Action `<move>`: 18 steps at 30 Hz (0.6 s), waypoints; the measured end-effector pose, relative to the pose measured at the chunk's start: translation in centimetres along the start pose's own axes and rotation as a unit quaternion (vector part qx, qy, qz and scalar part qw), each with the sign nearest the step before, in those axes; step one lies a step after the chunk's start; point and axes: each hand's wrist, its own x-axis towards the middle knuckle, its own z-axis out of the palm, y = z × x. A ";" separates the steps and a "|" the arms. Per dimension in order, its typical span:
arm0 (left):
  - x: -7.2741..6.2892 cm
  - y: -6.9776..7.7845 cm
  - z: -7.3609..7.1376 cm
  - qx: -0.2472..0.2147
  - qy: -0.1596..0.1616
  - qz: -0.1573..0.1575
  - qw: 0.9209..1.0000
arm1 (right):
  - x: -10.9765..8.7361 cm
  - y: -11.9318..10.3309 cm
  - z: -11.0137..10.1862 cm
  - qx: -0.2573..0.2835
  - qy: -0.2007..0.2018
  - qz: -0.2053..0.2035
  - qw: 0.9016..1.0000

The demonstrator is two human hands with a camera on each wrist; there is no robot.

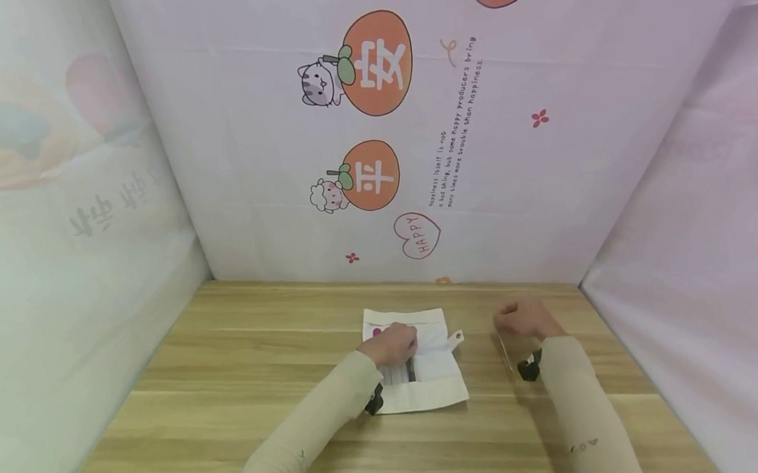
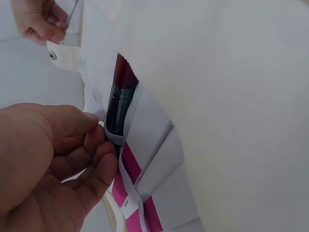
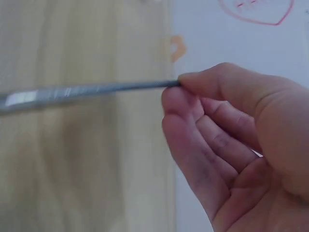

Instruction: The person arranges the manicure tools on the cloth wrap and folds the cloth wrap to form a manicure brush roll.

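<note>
A white fabric brush roll [image 1: 431, 394] lies unfolded on the table. My left hand [image 1: 393, 343] is over its middle, with thumb and fingers pinching the white elastic band [image 2: 115, 138] beside a brush. That brush [image 2: 119, 105] has dark red angled bristles and a black ferrule, and sits in the band. Out to the right of the roll, my right hand [image 1: 522, 318] pinches the thin end of a slender grey rod [image 3: 91, 91] between thumb and fingertip. The rod thickens and turns silvery away from the fingers; its kind cannot be made out.
A snap tab [image 1: 455, 340] sticks out from the roll's right side. Magenta patches [image 2: 151, 215] show under the elastic. The wood-grain table [image 1: 251, 389] meets a printed white cloth wall [image 1: 272, 199] at the back, with more cloth at both sides.
</note>
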 end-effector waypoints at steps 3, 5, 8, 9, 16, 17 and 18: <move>-0.2 -0.1 -0.3 0.003 -0.007 -0.005 1.000 | 0.1 -1.8 -0.5 0.046 -0.012 0.006 0.999; -0.3 -0.1 -0.4 0.003 -0.008 -0.006 1.000 | 0.3 -3.1 -0.7 0.077 -0.014 -0.002 0.997; -0.4 -0.2 -0.4 0.001 -0.007 -0.005 1.000 | 0.5 -5.0 -0.9 0.112 -0.007 -0.015 0.994; -0.4 -0.2 -0.4 -0.003 -0.006 -0.006 1.000 | 0.6 -5.6 -0.9 0.118 -0.003 -0.016 0.993; -0.7 -0.5 -0.3 -0.024 -0.002 -0.007 1.000 | 1.9 -8.7 -0.4 0.152 0.003 -0.029 0.988; -0.7 -0.5 -0.3 -0.024 -0.001 -0.006 1.000 | 2.2 -9.1 -0.2 0.156 0.005 -0.032 0.987; -0.7 -0.6 -0.3 -0.026 -0.001 -0.005 1.000 | 2.4 -9.4 -0.1 0.157 0.007 -0.034 0.987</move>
